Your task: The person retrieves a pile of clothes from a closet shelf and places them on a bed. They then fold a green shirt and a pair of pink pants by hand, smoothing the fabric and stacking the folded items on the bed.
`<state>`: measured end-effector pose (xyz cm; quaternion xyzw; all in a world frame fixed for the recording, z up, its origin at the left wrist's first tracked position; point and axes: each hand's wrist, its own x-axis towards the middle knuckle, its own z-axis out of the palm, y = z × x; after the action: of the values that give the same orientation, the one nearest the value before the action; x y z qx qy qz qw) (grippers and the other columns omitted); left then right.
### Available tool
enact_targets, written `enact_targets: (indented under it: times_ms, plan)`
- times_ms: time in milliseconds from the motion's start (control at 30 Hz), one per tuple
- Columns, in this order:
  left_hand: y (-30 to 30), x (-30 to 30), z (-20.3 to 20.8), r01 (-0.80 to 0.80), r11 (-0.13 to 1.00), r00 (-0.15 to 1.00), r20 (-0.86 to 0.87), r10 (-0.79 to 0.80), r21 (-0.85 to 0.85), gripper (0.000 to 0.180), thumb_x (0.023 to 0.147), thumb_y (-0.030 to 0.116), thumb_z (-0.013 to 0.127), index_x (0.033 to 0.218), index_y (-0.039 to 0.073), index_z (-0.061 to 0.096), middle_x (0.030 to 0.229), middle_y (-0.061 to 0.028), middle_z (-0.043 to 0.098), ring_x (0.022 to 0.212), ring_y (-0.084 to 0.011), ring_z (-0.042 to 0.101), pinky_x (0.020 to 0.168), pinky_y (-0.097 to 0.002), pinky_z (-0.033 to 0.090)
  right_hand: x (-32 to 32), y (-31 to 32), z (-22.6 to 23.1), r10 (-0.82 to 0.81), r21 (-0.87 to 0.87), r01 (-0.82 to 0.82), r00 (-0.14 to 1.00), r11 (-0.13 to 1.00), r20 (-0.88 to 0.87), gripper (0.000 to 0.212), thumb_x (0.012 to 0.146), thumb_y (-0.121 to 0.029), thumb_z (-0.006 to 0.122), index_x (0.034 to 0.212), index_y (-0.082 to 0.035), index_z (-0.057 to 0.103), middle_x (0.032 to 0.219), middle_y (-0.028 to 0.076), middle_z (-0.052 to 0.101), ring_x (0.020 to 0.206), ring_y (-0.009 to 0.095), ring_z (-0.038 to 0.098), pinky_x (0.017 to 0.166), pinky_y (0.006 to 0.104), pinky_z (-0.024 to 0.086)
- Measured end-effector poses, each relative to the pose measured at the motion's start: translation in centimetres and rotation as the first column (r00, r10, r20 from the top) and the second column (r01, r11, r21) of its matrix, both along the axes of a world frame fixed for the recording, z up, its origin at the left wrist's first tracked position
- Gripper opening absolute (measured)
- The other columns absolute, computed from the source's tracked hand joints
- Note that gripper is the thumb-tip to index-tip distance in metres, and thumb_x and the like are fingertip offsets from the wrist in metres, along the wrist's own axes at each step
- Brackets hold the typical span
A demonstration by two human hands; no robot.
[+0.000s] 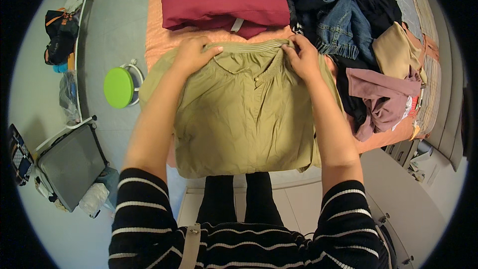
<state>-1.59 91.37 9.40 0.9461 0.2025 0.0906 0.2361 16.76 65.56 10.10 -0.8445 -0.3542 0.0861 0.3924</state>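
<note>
An olive-green garment [244, 124] is spread in front of me, its lower part hanging over the bed's near edge. Along its top runs a striped, ribbed band [254, 46], with gathers and a small button at a V-shaped opening below. My left hand [195, 56] grips the band's left end, thumb on top and the other fingers partly hidden. At the right end, my right hand [303, 59] pinches the cloth between thumb and fingers. Whether the garment is a blouse or a skirt I cannot tell.
A dark red folded cloth [224, 2] lies beyond the garment on the orange bedcover [155, 35]. Jeans [338, 22], a mauve garment [381, 92] and other clothes are heaped to the right. A green stool [118, 87] and a grey case [74, 164] stand on the left.
</note>
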Motion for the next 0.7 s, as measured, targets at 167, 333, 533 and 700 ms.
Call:
enact_targets:
  times_ms: [167,333,533,700]
  plan:
    - [-0.2,3.6,-1.7,-0.113,0.984,0.992,-0.039,0.12,0.138,0.039,0.086,0.039,0.06,0.076,0.002,0.062,0.07,-0.0211,0.061,0.067,-0.0386,0.06,0.06,-0.0452,0.046,-0.3,1.0,-2.1,-0.281,-0.172,0.28,0.959,0.944,0.021,0.019,0.081,-0.021,0.066,0.091,-0.007,0.058,0.084,0.014,0.063,0.08,0.032,0.061,0.072,0.044,0.047]
    - [-3.9,0.5,-0.4,-0.144,0.982,0.955,0.275,0.107,0.119,0.027,0.082,0.028,0.065,0.093,0.004,0.059,0.108,-0.0153,0.058,0.107,-0.0347,0.051,0.088,-0.0512,0.038,-4.9,1.9,1.4,-0.088,-0.111,0.162,0.867,0.98,0.49,0.025,0.08,-0.02,0.066,0.102,-0.01,0.059,0.103,0.011,0.055,0.097,0.031,0.051,0.085,0.0469,0.04]
    - [-11.8,-5.5,-0.3,0.177,0.983,0.983,0.045,-0.179,0.053,0.041,0.082,0.023,0.065,0.117,0.005,0.054,0.123,-0.0117,0.052,0.12,-0.0318,0.045,0.105,-0.0532,0.028,-10.3,-1.4,0.7,0.155,-0.232,-0.124,0.98,0.965,0.121,0.033,0.08,-0.002,0.059,0.112,-0.008,0.059,0.1,0.012,0.057,0.079,0.032,0.062,0.065,0.0371,0.051]
    - [-12.7,-3.7,-1.1,0.09,0.995,0.984,-0.161,-0.082,0.047,0.058,0.078,0.019,0.067,0.131,0.008,0.047,0.129,-0.0086,0.047,0.123,-0.0292,0.041,0.102,-0.0512,0.03,-8.3,-0.1,0.6,0.286,-0.512,-0.224,0.957,0.829,0.045,0.039,0.08,-0.004,0.05,0.119,-0.008,0.053,0.096,0.01,0.06,0.076,0.032,0.065,0.064,0.0393,0.053]
